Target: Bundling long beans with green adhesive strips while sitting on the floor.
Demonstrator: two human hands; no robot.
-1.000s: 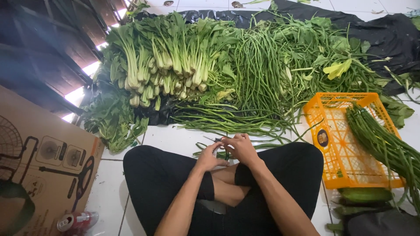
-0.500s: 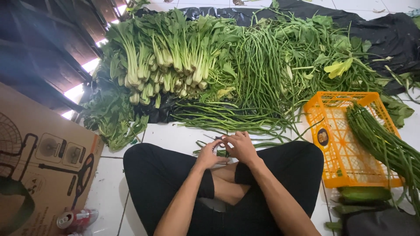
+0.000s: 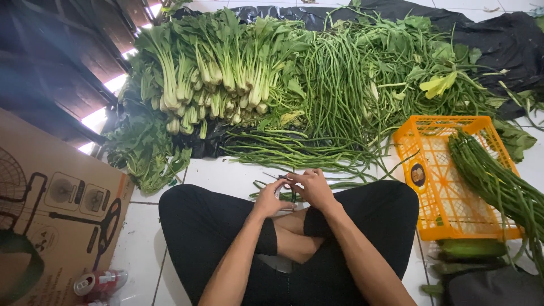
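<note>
I see both hands meeting in front of the crossed legs, just above the white tile floor. The left hand is curled, fingers bent around something thin. The right hand is also closed, its fingers pinching at the same spot, touching the left hand. Between them there are a few long beans; it seems both hands grip them, but this part is small and I cannot tell how many.

More loose beans lie on the floor just beyond the hands. Behind them a big bean pile rests on a black sheet. To the left of that pile stand bundles of greens with pale stems, and darker leaves are spread near the sheet's left edge.

On the right side an orange crate sits beside the right knee. A thick bean bundle lies across it, hanging over its far corner. Below the crate I see some corn in green husk.

On the left is a cardboard box, and a red can lies on the floor beside it.
</note>
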